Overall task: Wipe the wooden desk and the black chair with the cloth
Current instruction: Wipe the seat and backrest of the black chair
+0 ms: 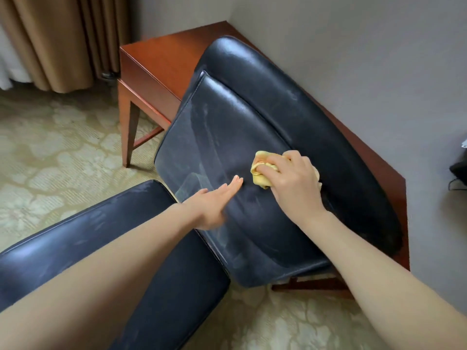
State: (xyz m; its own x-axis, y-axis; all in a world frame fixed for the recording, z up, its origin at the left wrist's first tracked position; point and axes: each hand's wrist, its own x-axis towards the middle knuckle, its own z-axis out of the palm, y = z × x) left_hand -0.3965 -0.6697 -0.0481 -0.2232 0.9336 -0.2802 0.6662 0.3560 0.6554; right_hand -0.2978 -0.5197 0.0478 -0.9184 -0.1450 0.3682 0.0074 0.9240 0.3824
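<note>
The black leather chair (227, 127) fills the middle of the view, its seat cushion dull with pale streaks and its curved backrest (316, 117) along the wall side. My right hand (293, 180) grips a bunched yellow cloth (260, 170) and presses it on the seat near the backrest. My left hand (214, 200) lies flat on the seat with straight fingers, just left of the cloth. The wooden desk (156, 61) stands behind the chair against the grey wall.
A black padded footstool (75, 243) sits under my left forearm at the lower left. Patterned carpet (50, 152) covers the floor. Brown curtains (58, 39) hang at the upper left. A dark object (458, 170) lies at the right edge.
</note>
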